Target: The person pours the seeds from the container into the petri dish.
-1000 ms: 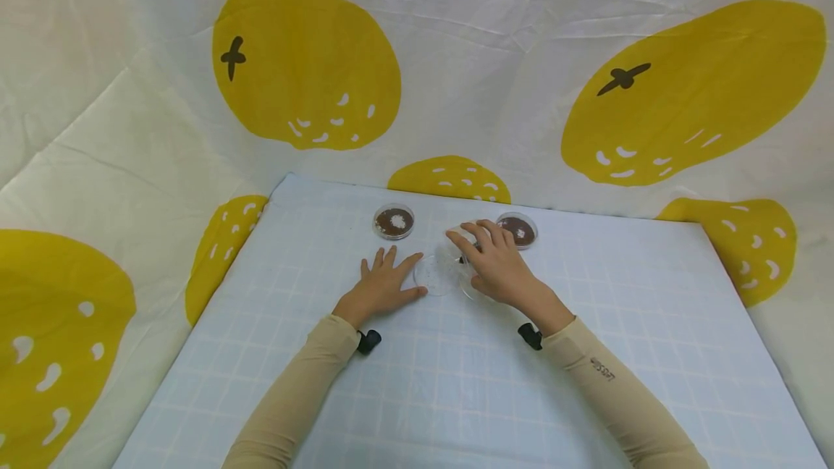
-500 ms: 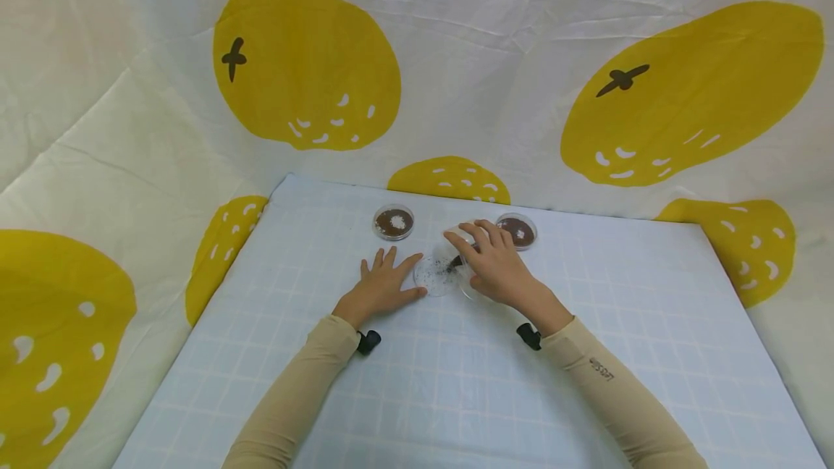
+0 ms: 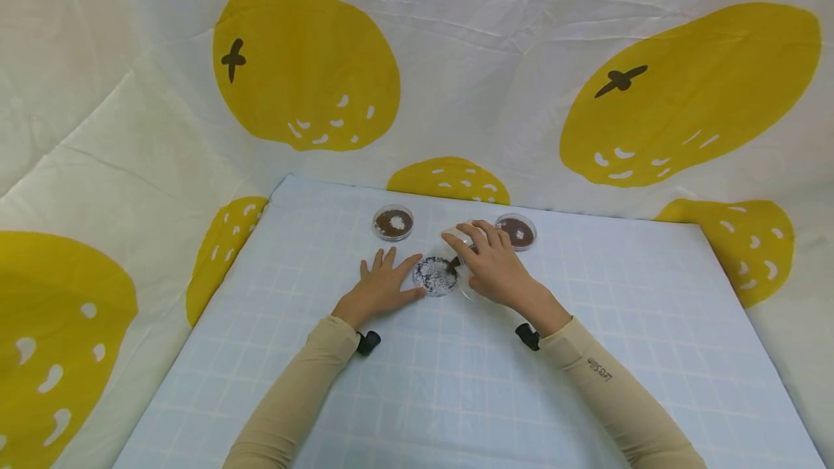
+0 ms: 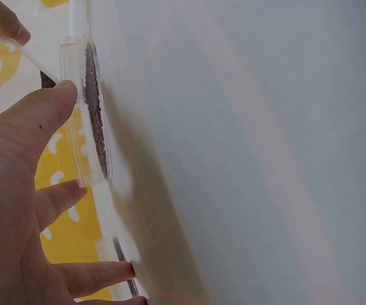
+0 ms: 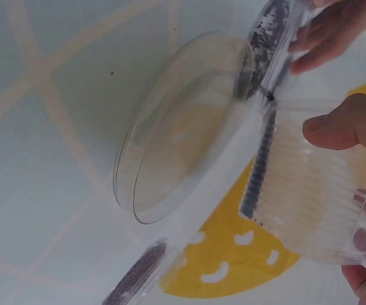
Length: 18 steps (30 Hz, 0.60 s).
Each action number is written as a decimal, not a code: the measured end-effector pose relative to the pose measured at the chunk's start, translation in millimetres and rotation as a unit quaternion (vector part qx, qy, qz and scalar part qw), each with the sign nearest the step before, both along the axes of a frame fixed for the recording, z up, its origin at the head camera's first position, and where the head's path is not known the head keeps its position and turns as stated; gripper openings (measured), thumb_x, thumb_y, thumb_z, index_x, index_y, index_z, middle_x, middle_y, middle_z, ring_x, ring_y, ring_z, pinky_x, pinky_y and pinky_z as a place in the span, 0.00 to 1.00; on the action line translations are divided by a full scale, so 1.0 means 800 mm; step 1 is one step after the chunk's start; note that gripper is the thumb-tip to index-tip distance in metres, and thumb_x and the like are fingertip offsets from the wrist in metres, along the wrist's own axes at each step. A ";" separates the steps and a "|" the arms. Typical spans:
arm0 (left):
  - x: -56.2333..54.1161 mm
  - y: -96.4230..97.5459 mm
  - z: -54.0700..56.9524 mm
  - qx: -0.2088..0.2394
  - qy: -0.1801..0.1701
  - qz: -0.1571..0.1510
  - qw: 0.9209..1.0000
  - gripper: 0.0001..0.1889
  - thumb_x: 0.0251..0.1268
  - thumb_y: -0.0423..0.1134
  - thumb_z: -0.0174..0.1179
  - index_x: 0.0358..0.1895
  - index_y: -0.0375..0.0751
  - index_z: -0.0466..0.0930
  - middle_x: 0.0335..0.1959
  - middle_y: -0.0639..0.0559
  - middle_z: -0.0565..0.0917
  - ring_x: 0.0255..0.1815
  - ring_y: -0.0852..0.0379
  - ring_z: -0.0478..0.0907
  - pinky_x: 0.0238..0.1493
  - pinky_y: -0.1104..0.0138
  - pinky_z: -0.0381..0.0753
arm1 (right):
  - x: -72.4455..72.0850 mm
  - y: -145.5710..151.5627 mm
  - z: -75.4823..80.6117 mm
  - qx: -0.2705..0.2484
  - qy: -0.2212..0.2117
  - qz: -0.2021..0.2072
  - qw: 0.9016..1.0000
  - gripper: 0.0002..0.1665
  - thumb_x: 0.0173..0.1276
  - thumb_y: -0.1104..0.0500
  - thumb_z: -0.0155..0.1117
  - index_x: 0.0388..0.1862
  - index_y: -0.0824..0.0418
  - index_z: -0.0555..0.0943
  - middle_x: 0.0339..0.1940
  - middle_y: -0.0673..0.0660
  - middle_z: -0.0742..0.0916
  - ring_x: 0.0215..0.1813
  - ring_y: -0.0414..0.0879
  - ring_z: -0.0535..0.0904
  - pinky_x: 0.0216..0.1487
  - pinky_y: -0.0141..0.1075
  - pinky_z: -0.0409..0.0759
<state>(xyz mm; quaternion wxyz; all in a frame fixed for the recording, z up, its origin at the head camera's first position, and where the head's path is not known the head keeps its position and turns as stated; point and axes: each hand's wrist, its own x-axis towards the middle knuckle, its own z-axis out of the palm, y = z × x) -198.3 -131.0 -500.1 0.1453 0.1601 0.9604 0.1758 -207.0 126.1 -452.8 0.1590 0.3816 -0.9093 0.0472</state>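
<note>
In the head view, my left hand [image 3: 379,288] lies with spread fingers at the left of a clear petri dish [image 3: 435,277] sprinkled with dark granules. Its thumb and index finger touch the dish's rim, as the left wrist view shows. My right hand [image 3: 502,266] grips a clear plastic cup [image 5: 310,184], tipped so its mouth slants toward the dish. Dark granules line the cup's lower side and run out at its lip. Just right of the filled dish lies an empty clear petri dish lid [image 5: 189,133], partly hidden under the right hand in the head view.
Farther back stand two petri dishes of brown granules with white patches, one on the left [image 3: 393,223] and one on the right [image 3: 517,230]. The table [image 3: 417,396] wears a pale blue checked cloth. Behind it hangs a white cloth [image 3: 469,93] with yellow fruit prints.
Dark granules have come out of the tipped cup and spread across the middle dish, which looked clear a second ago. Both hands have stayed nearly in place.
</note>
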 end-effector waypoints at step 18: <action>0.001 -0.001 0.000 -0.001 0.009 -0.005 1.000 0.42 0.67 0.70 0.53 0.80 0.63 0.52 0.79 0.32 0.47 0.77 0.26 0.40 0.68 0.29 0.40 | -0.001 -0.001 0.001 0.005 0.004 0.010 1.000 0.56 0.50 0.66 0.78 0.77 0.51 0.62 0.71 0.65 0.69 0.71 0.66 0.59 0.58 0.63 0.67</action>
